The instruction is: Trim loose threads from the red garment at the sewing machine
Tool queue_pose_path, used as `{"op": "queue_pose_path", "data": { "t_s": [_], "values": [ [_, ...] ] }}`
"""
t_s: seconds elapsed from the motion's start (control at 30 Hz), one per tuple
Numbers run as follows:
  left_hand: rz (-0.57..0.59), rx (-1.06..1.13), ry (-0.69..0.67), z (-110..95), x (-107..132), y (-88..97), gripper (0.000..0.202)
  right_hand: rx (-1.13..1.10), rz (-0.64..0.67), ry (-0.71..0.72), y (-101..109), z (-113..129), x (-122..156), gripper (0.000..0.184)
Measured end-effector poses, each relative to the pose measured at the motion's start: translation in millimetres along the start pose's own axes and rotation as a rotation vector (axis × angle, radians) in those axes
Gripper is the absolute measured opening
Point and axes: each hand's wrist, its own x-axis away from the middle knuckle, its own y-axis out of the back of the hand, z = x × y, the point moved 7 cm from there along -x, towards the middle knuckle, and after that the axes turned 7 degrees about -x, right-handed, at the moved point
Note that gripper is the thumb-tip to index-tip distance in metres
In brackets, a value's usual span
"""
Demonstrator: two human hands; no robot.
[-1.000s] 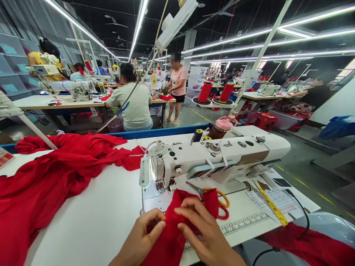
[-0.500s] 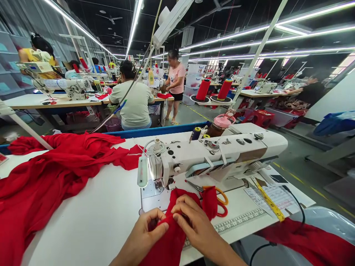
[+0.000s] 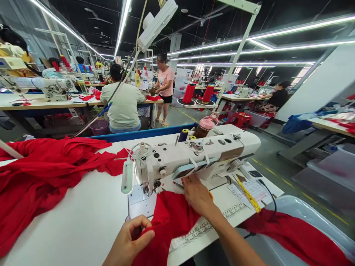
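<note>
My left hand (image 3: 133,238) pinches the edge of a piece of red fabric (image 3: 174,214) between thumb and fingers, in front of the sewing machine (image 3: 194,155). The fabric lies over the table's front edge and hangs down below my left hand. My right hand (image 3: 195,192) is off the fabric's edge and reaches in beneath the machine's arm, fingers stretched forward, tips partly hidden. Scissors lie under it; a bit of their orange handle (image 3: 211,195) shows beside the wrist. The needle area (image 3: 145,190) is left of my right hand, with no fabric under it.
A large heap of red fabric (image 3: 55,173) covers the table's left side. A yellow tape measure (image 3: 246,194) and papers (image 3: 235,194) lie at right. Beside the table, a clear plastic bin (image 3: 313,214) has red cloth over it. Several people work at other machines.
My right hand has let go of the fabric and moved forward under the machine's arm, over the scissors. My left hand still pinches the fabric. The view has turned to the right.
</note>
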Motion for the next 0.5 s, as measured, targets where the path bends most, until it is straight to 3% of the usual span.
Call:
{"op": "queue_pose_path", "data": {
  "t_s": [0.1, 0.2, 0.33, 0.5],
  "values": [
    [-0.014, 0.028, 0.012, 8, -1, 1.7, 0.054, 0.024, 0.014, 0.018, -6, -10, -23, 0.024],
    [-0.059, 0.073, 0.048, 18, -1, 9.1, 0.055, 0.025, -0.02, 0.035, -2, -14, -23, 0.025],
    [-0.123, 0.109, 0.045, 23, -1, 17.7, 0.056, -0.026, -0.066, 0.09, 7, -11, 8, 0.028],
    [-0.076, 0.219, 0.148, 22, 11, 9.7, 0.058, -0.127, -0.03, 0.265, 2, 13, 45, 0.025]
  ]
}}
